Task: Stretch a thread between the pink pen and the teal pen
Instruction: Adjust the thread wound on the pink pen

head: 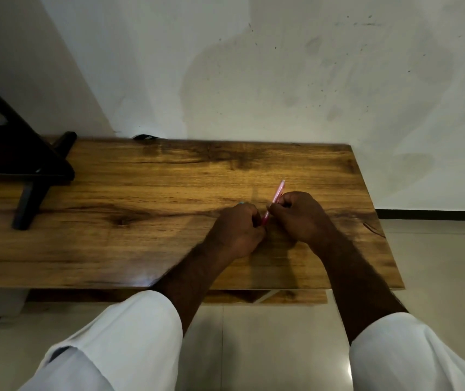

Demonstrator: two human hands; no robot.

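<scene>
Wooden table (141, 235), glossy, dark-grained, set against white wall (253, 80). Black stand (28, 193) placed on far-left part. Left hand (237, 230) and right hand (299, 215) rested on top right of centre, nearly touching; pink pen (276, 193) pinched by right, teal pen (242, 203) gripped by left, tip only seen.

The pink pen (275, 197) is slim and tilted, its top toward the upper right, just right of the frame's centre. Its lower end is hidden between the left hand (237, 230) and the right hand (296, 215). Only a small tip of the teal pen (242, 203) shows, just to its left.
</scene>
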